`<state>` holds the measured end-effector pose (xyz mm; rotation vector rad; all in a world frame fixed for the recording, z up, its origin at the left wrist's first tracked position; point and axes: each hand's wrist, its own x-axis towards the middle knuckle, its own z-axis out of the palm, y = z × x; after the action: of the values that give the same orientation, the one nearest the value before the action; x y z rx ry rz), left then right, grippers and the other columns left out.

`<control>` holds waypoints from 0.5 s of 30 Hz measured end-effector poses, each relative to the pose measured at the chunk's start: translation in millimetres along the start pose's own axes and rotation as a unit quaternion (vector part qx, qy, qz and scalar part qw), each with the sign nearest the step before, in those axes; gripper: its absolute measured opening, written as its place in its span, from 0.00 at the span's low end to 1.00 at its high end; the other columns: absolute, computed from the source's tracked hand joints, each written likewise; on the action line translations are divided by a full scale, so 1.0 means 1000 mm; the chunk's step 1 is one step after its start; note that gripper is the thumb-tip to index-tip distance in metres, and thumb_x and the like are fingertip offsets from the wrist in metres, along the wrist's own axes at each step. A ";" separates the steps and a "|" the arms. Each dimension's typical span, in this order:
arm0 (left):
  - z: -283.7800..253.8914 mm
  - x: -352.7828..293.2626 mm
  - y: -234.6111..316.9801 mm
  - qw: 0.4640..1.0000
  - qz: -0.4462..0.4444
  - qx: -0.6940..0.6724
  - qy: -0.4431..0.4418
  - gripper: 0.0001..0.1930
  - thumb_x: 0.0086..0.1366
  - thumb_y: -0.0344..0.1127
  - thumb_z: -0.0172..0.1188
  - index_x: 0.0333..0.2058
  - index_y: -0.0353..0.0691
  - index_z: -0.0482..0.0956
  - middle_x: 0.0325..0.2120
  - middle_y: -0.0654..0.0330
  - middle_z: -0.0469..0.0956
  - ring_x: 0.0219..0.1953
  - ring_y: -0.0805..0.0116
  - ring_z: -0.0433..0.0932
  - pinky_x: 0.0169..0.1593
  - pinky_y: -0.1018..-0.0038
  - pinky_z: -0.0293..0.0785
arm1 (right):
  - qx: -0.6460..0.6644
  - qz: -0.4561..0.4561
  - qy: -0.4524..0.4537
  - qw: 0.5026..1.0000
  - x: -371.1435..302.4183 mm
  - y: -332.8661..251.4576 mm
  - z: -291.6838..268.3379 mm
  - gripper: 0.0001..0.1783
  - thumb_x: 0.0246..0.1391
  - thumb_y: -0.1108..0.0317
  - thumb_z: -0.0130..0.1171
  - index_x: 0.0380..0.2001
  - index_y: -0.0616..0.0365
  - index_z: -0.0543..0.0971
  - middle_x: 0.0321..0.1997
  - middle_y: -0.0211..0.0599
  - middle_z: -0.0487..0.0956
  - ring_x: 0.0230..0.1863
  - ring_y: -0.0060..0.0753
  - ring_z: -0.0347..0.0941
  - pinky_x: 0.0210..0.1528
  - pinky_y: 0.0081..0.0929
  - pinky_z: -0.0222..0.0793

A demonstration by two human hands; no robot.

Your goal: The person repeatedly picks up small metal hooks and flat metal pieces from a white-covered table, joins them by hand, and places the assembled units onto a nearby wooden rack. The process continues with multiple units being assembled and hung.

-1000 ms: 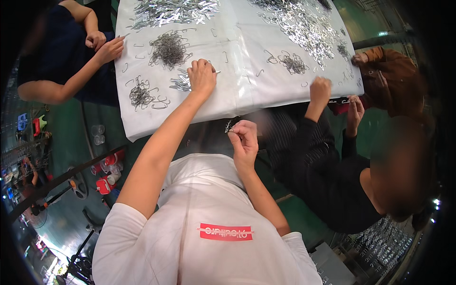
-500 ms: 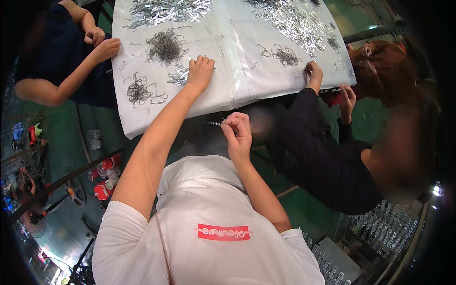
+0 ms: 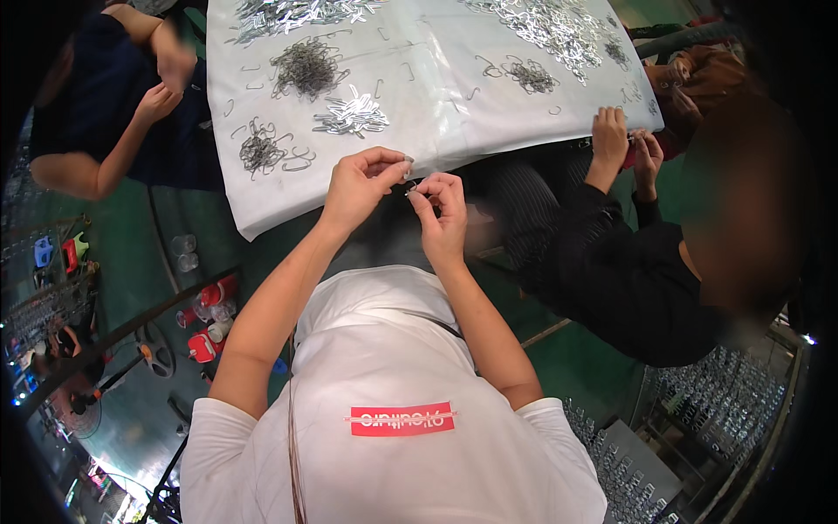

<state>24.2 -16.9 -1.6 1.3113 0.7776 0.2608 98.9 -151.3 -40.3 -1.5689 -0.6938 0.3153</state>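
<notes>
Head view: left hand (image 3: 362, 182) and right hand (image 3: 443, 210) pinch one small metal clip (image 3: 410, 185) between closed fingers; sorted piles (image 3: 352, 115) lie on the tabletop (image 3: 454, 79), loose wire hooks (image 3: 262, 150) remain.

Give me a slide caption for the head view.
Left hand and right hand pinch a small metal part beside the white sheet.

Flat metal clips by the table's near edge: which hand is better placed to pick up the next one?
Left, probably. The left hand is just below the flat metal clips on the white sheet, while the right hand sits farther off and pinches a small metal piece.
</notes>
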 end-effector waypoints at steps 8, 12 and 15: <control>0.008 -0.018 -0.008 0.993 0.108 -0.002 0.037 0.08 0.61 0.28 0.63 0.38 0.33 0.82 0.40 0.59 0.81 0.37 0.76 0.80 0.42 0.80 0.76 | -0.046 -0.017 0.000 0.999 0.003 0.003 0.004 0.04 0.49 0.75 0.63 0.30 0.58 0.78 0.38 0.34 0.71 0.35 0.25 0.68 0.32 0.20 0.64; 0.005 -0.020 -0.017 0.970 0.203 0.102 0.082 0.07 0.58 0.27 0.64 0.37 0.37 0.83 0.43 0.59 0.79 0.40 0.72 0.78 0.43 0.77 0.74 | -0.056 -0.041 -0.026 0.997 0.002 0.013 0.001 0.07 0.49 0.76 0.62 0.34 0.58 0.78 0.38 0.34 0.72 0.35 0.25 0.69 0.31 0.20 0.64; 0.005 -0.024 -0.020 0.965 0.215 0.107 0.110 0.07 0.54 0.27 0.66 0.33 0.40 0.84 0.38 0.60 0.81 0.42 0.65 0.78 0.46 0.72 0.73 | -0.063 -0.033 -0.038 0.997 0.019 0.030 -0.011 0.09 0.52 0.75 0.60 0.38 0.58 0.77 0.38 0.35 0.73 0.33 0.26 0.70 0.32 0.21 0.64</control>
<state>4.9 -40.4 -11.4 1.6716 0.7136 0.6940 127.4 -148.7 -63.7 -1.6564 -0.8360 0.2887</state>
